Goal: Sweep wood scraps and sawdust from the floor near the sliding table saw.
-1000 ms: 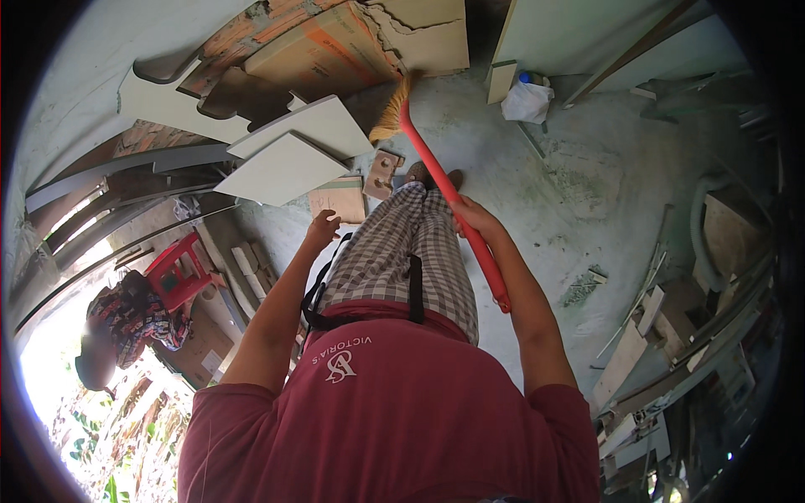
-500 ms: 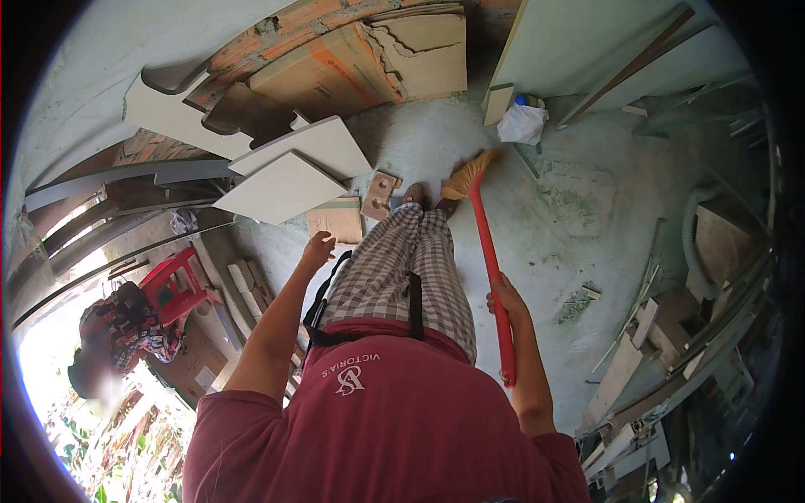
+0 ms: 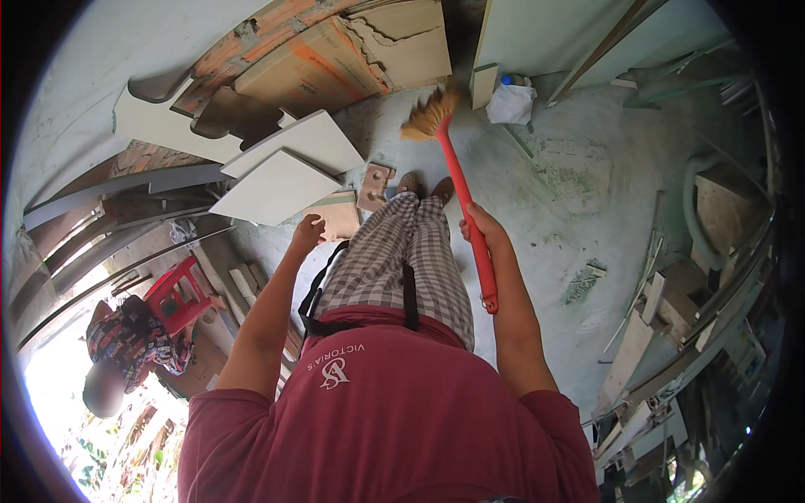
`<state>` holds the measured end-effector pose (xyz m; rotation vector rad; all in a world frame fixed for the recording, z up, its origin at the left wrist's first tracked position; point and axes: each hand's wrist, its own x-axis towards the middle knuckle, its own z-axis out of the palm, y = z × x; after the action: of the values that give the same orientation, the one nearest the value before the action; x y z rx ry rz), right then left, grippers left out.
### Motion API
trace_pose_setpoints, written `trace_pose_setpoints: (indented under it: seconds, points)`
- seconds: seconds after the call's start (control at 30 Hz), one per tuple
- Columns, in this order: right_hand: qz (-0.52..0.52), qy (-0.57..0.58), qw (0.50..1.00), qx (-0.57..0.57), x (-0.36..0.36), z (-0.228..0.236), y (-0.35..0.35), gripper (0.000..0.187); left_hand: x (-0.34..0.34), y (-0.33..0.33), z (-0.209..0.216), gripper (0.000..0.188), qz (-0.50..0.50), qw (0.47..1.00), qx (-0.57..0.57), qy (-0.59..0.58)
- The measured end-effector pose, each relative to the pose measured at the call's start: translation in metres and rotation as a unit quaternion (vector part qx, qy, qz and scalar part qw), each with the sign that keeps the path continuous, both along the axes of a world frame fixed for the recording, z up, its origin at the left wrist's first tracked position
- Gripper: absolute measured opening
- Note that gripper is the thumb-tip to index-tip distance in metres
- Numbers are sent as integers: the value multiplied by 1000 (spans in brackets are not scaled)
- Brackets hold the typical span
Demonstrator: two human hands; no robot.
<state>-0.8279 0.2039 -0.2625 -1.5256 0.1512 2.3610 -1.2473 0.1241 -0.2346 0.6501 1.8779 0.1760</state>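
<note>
One wide, grey-green concrete floor (image 3: 553, 251) spreads below the fingers of the left hand (image 3: 309, 235) and the right hand (image 3: 486, 230). Large, pale, flat panels (image 3: 545, 38) lean far ahead of the right fingers. Brown, flattened cardboard sheets (image 3: 310, 67) stand well ahead of the left fingers. Two white, flat, straight-edged boards (image 3: 277, 186) overlap ahead of those fingers, mostly to their left. Long and slim, a broom (image 3: 457, 172) with a smooth red handle and a yellow-brown, fan-shaped bristle head passes through the right hand. The right fingers are clamped round its handle, the butt end behind them, the bristles ahead and slightly to their left; whether these touch the floor, I cannot tell. A red plastic stool (image 3: 179, 302) stands to the left of the left fingers and behind them. One brown, flat-sided cardboard box (image 3: 342, 214) lies near the left fingers, which are loosely curled and slightly apart. A white, crumpled plastic bag (image 3: 511, 104) sits far ahead of the right fingers; a tan, holed brick (image 3: 373, 189), ahead and right of the left.
</note>
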Motion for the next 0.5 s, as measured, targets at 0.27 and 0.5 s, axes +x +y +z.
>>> trace_pose_setpoints:
  seconds: [0.27, 0.5]
  points:
    - [-27, -188, 978, -87, 92, 18, -109, 27, 1, -19, -9, 41, 22, 999, -30, -31]
    - [70, -251, 966, -1, 104, 93, -125, 28, 12, -22, -24, 39, 22, 999, -7, -36]
